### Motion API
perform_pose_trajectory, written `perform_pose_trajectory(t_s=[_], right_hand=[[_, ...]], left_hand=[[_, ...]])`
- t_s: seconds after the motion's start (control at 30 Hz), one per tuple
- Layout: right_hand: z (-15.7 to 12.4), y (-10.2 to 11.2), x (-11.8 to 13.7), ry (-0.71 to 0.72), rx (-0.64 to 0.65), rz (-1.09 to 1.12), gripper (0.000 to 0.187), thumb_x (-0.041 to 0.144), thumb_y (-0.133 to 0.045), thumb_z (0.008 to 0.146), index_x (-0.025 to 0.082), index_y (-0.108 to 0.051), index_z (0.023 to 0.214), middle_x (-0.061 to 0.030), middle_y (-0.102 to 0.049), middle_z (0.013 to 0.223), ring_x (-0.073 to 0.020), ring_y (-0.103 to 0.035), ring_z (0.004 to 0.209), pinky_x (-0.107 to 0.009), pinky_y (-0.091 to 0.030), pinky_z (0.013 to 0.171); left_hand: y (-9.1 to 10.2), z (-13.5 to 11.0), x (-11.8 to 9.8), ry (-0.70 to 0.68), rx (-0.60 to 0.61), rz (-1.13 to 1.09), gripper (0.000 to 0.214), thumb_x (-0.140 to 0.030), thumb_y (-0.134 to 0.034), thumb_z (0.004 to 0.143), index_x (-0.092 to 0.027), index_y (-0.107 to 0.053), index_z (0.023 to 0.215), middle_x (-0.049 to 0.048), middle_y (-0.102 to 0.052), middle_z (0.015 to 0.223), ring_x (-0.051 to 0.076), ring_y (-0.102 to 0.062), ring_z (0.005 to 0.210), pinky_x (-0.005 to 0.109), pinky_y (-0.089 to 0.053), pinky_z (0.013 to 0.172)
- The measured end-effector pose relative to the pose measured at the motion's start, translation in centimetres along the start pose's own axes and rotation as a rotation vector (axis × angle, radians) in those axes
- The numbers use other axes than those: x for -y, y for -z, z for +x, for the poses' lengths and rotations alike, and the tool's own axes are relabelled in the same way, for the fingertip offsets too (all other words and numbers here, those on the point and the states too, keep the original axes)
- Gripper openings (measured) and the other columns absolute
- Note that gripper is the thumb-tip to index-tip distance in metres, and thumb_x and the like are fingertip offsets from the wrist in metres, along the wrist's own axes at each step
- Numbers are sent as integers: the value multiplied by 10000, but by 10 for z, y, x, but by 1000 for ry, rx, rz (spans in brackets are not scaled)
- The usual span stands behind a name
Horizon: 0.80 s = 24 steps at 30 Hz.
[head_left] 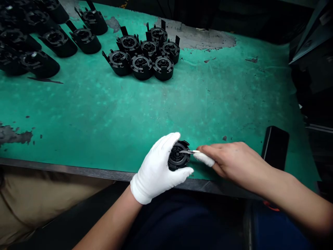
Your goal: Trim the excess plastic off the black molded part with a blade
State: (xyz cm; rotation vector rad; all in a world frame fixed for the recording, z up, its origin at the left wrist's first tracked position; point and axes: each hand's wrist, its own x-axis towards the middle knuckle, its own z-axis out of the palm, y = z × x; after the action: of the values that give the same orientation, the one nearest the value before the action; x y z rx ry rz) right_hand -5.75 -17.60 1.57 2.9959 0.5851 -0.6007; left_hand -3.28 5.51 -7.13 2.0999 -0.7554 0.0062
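Near the table's front edge, my left hand point(161, 166), in a white glove, is closed round a round black plastic part point(179, 157). Its ribbed, ringed face is turned up between the thumb and fingers. My right hand point(223, 156) grips a small knife point(186, 151), whose pointed metal blade reaches over the right side of the part's face. Whether the tip touches the plastic I cannot tell. A white cover wraps the right thumb; the rest of that hand is bare. Most of the knife's handle is hidden in the fingers.
Several black cylindrical housings point(142, 66) stand grouped at the back middle of the worn green tabletop point(130, 114). More taller black housings point(58, 41) crowd the back left. A black phone-like slab point(275, 147) lies at the right, beside my right forearm. Another person's tan-clothed leg point(47, 205) shows lower left.
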Motion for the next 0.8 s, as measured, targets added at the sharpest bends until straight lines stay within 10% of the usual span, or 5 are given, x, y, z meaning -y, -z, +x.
perform_pose_trajectory(t_s=[0.53, 0.8], right_hand=[[-16, -31, 42, -99, 20, 373, 377, 159, -424, 934, 191, -569, 1280, -86, -754, 1041, -266, -720, 907, -320, -456, 717], [-28, -39, 19, -96, -91, 711, 267, 247, -422, 982, 256, -641, 1136, -19, -740, 1017, -203, -685, 877, -282, -472, 733]], left_hand=[[-3, -3, -2, 12, -36, 8, 844, -536, -733, 795, -170, -376, 1466, 148, -498, 1478, 308, -487, 1370, 480, -419, 1163], [-15, -12, -9, 98, -203, -8, 839, -528, -753, 795, -212, -378, 1475, 132, -499, 1493, 309, -496, 1371, 476, -429, 1163]])
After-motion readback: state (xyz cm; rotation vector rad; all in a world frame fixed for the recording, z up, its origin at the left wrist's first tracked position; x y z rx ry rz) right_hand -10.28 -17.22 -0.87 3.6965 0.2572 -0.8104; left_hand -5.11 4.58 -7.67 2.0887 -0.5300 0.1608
